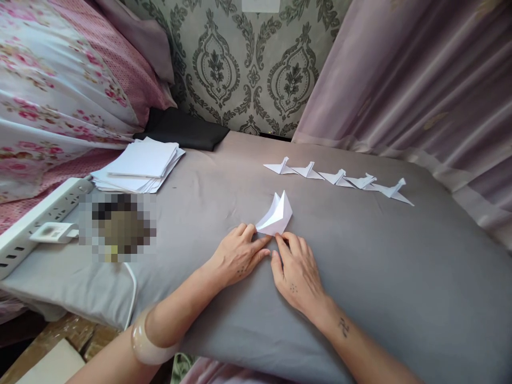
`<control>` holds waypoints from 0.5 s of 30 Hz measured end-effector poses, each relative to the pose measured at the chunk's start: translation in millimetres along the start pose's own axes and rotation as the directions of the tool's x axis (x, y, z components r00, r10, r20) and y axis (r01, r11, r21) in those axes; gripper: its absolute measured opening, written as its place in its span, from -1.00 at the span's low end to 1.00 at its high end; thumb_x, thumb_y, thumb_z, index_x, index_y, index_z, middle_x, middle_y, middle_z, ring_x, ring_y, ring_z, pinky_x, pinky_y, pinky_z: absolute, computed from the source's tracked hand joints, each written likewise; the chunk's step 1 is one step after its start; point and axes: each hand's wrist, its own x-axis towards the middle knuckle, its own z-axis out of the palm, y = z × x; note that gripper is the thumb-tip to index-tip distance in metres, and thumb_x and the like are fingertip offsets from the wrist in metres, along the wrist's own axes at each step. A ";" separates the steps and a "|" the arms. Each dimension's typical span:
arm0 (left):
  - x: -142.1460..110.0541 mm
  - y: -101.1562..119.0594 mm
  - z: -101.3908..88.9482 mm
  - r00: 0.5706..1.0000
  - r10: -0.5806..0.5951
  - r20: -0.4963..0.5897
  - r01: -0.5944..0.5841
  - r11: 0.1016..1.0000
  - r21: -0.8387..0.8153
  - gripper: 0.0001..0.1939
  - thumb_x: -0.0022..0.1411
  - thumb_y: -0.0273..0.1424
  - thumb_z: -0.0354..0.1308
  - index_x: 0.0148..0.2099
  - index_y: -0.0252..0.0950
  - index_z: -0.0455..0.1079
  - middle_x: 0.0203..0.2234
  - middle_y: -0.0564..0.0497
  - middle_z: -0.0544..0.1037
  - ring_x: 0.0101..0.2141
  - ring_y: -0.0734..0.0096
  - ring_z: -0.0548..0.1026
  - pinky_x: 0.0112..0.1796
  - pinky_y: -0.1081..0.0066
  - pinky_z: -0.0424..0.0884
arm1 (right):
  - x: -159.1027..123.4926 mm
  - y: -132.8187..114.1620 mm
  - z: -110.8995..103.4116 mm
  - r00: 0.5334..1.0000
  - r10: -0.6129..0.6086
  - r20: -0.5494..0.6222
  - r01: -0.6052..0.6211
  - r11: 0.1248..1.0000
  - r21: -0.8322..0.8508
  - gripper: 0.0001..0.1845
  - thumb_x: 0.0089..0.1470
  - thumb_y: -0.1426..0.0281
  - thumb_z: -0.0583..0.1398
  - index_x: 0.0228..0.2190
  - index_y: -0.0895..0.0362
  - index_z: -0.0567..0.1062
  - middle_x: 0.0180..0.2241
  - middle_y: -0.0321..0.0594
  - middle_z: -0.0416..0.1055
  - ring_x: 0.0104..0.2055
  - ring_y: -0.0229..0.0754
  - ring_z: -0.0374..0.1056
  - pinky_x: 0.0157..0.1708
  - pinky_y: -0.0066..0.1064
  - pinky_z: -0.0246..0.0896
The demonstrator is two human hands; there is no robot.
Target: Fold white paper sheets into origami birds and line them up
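A partly folded white paper piece (277, 215) lies on the grey cushion (360, 277), its two pointed flaps standing up. My left hand (238, 255) presses its fingertips on the paper's near left corner. My right hand (296, 269) pinches the paper's near edge from the right with thumb and forefinger. Both hands rest on the cushion and meet at the paper's bottom edge.
Several finished white paper birds (340, 177) stand in a row at the back right. A stack of white sheets (138, 165) lies at the back left, by a white power strip (38, 218) and a blurred object (118, 226). Curtains (420, 80) hang on the right.
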 end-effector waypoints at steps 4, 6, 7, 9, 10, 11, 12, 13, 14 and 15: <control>1.1 1.7 0.2 1.000 -0.008 0.026 0.007 0.999 0.032 -0.51 0.41 -0.17 -0.30 0.25 -0.17 0.18 -0.23 -0.14 0.34 -0.25 0.20 0.28 -0.18 0.21 0.31 | -1.8 1.6 1.6 1.000 0.004 -0.006 -0.004 1.000 0.026 -0.56 0.22 0.43 -0.03 0.09 0.19 0.34 -0.02 -0.02 0.32 -0.04 -0.04 0.23 -0.08 -0.20 0.19; 1.8 3.4 0.2 1.000 -0.019 0.024 0.018 0.999 0.040 -0.51 0.40 -0.16 -0.30 0.23 -0.18 0.19 -0.23 -0.15 0.34 -0.25 0.19 0.28 -0.19 0.21 0.30 | -2.2 0.7 1.8 1.000 0.004 0.000 -0.004 1.000 0.023 -0.56 0.22 0.42 -0.03 0.10 0.20 0.33 0.00 -0.01 0.31 -0.03 -0.02 0.22 -0.07 -0.18 0.19; 2.1 4.1 0.4 1.000 -0.023 0.019 0.022 0.999 0.042 -0.51 0.40 -0.15 -0.30 0.23 -0.18 0.20 -0.23 -0.15 0.34 -0.25 0.19 0.28 -0.20 0.21 0.30 | -2.2 -0.1 1.7 1.000 0.005 0.004 -0.005 1.000 0.019 -0.55 0.22 0.41 -0.02 0.11 0.21 0.32 0.00 0.00 0.31 -0.02 -0.01 0.21 -0.07 -0.17 0.18; 2.9 5.0 0.8 1.000 -0.028 0.011 0.027 0.999 0.042 -0.51 0.40 -0.14 -0.29 0.21 -0.20 0.22 -0.23 -0.14 0.35 -0.27 0.19 0.28 -0.22 0.22 0.30 | -1.9 -1.9 1.3 1.000 0.007 0.017 -0.007 1.000 0.009 -0.53 0.22 0.40 -0.02 0.13 0.23 0.29 0.02 0.00 0.30 -0.01 0.00 0.20 -0.05 -0.15 0.17; 3.3 5.2 0.9 1.000 -0.029 0.010 0.028 0.999 0.038 -0.51 0.40 -0.14 -0.28 0.18 -0.23 0.25 -0.23 -0.14 0.36 -0.27 0.20 0.28 -0.23 0.22 0.30 | -1.7 -2.7 0.9 1.000 0.010 0.024 -0.010 1.000 0.004 -0.53 0.22 0.39 -0.02 0.13 0.23 0.29 0.03 0.00 0.29 -0.01 0.01 0.20 -0.05 -0.15 0.17; 3.7 5.2 0.8 0.999 -0.032 0.010 0.031 0.999 0.033 -0.51 0.40 -0.15 -0.28 0.13 -0.26 0.29 -0.23 -0.15 0.36 -0.27 0.20 0.29 -0.23 0.21 0.31 | -1.5 -3.4 0.6 0.999 0.014 0.030 -0.014 1.000 -0.001 -0.53 0.22 0.39 -0.02 0.14 0.23 0.29 0.03 0.00 0.29 -0.01 0.01 0.20 -0.04 -0.15 0.17; 4.1 5.0 0.6 0.999 -0.035 0.012 0.034 0.999 0.026 -0.52 0.40 -0.15 -0.27 0.08 -0.30 0.33 -0.23 -0.15 0.37 -0.27 0.20 0.29 -0.22 0.21 0.31 | -1.4 -4.0 0.3 0.999 0.016 0.034 -0.016 1.000 -0.006 -0.53 0.23 0.38 -0.03 0.13 0.23 0.29 0.04 0.00 0.28 0.00 0.01 0.20 -0.04 -0.14 0.17; 4.4 4.7 0.1 0.999 -0.038 0.014 0.038 0.999 0.018 -0.52 0.40 -0.15 -0.26 0.02 -0.32 0.36 -0.23 -0.15 0.37 -0.27 0.20 0.30 -0.21 0.21 0.31 | -1.3 -4.5 0.0 0.999 0.015 0.038 -0.014 1.000 -0.010 -0.54 0.23 0.37 -0.03 0.12 0.22 0.30 0.05 0.00 0.28 0.00 0.01 0.20 -0.04 -0.14 0.17; 4.4 4.2 -0.4 0.999 -0.043 0.012 0.043 0.999 0.008 -0.52 0.40 -0.16 -0.24 -0.03 -0.34 0.39 -0.23 -0.15 0.38 -0.27 0.20 0.30 -0.21 0.21 0.32 | -1.2 -4.9 -0.2 0.999 0.011 0.040 -0.011 1.000 -0.016 -0.54 0.23 0.37 -0.03 0.12 0.22 0.30 0.06 0.01 0.27 0.00 0.01 0.20 -0.03 -0.14 0.17; 4.2 3.3 -0.9 0.999 -0.049 0.008 0.049 0.999 -0.007 -0.53 0.40 -0.16 -0.23 -0.07 -0.36 0.40 -0.25 -0.15 0.38 -0.27 0.20 0.31 -0.21 0.20 0.32 | -1.2 -5.2 -0.3 0.999 0.007 0.040 -0.006 1.000 -0.023 -0.54 0.23 0.36 -0.03 0.11 0.23 0.31 0.07 0.01 0.27 0.01 0.01 0.20 -0.03 -0.14 0.16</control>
